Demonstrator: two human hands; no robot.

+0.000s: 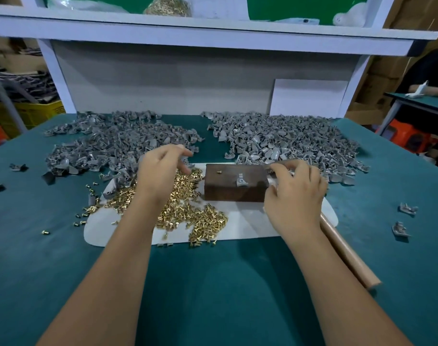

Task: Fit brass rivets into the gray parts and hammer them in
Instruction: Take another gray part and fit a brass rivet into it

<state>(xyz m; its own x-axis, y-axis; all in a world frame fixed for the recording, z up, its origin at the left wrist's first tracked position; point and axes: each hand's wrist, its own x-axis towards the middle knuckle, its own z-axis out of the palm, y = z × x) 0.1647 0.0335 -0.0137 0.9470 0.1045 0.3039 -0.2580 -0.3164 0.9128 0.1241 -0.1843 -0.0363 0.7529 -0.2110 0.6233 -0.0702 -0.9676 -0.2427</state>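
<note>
A dark brown block (228, 193) stands on a white sheet (240, 223). One gray part (241, 181) sits on top of the block, with a single brass rivet (218, 172) lying apart from it to the left. A heap of brass rivets (185, 211) spreads left of the block. My left hand (160, 173) hovers over that heap, fingers loosely curled, fingertips down near its far edge. My right hand (296, 196) is at the block's right end with curled fingers; what they hold is hidden. A wooden hammer handle (350, 260) lies under my right wrist.
Two big piles of gray parts lie at the back, the left pile (113, 143) and the right pile (288, 141). Stray gray parts (402, 221) sit at the right and left edges of the green table (213, 283). A white shelf frame (200, 38) rises behind. Another person's arm (430, 88) shows at far right.
</note>
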